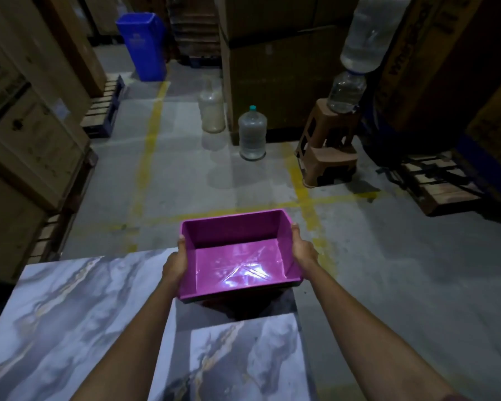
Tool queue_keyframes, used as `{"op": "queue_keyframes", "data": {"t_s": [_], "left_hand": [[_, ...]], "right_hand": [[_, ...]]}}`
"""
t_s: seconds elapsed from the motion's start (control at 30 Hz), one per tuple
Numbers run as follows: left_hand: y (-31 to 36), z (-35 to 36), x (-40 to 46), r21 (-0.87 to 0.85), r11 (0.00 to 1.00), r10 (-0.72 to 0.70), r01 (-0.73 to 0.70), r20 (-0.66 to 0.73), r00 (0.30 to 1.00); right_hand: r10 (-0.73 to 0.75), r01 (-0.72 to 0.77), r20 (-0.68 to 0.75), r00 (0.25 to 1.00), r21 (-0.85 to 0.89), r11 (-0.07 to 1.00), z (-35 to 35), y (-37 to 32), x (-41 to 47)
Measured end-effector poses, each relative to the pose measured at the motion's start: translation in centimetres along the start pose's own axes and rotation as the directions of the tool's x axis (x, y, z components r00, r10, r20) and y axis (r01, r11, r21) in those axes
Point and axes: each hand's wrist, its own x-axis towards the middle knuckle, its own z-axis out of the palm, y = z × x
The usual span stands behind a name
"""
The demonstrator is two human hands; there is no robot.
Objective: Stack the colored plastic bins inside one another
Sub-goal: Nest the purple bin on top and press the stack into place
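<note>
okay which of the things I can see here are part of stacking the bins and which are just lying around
Part of the job: purple bin, held by left hand and right hand; marble-patterned table.

Lying about: blue trash bin, water jugs, brown stool, cardboard boxes, wooden pallets.

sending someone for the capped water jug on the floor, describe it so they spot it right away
Find the tall cardboard stack in the middle, behind the yellow floor lines. Two jugs stand at its foot; take the clear jug on the right. It alone has a teal cap, while the left jug is cloudy and beige.
</note>
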Motion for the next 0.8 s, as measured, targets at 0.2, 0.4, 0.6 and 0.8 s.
{"op": "queue_keyframes", "data": {"t_s": [0.2,0.4,0.6,0.8], "left_hand": [[2.4,0.1,-3.5,0.059,0.998,0.005,-0.002,-0.054,0.999],[3.0,0.0,1.0,-0.008,1.000,-0.023,0.023,-0.040,0.999],[6.2,0.5,-0.6,0.057,0.998,0.022,-0.018,-0.073,0.997],[6.4,0.6,-0.7,0.121,0.992,-0.021,0.030,-0.071,0.997]], "right_hand": [[-0.006,0.006,-0.014,1.000,0.004,1.000,-0.1,0.3,0.5],[0.028,-0.033,0.069,0.997,0.076,0.997,-0.6,-0.1,1.4],[-0.028,0.028,0.034,0.999,-0.002,1.000,-1.2,-1.7,2.1],[-0.023,0.024,0.003,1.000,-0.062,0.998,-0.6,-1.5,2.9]]}}
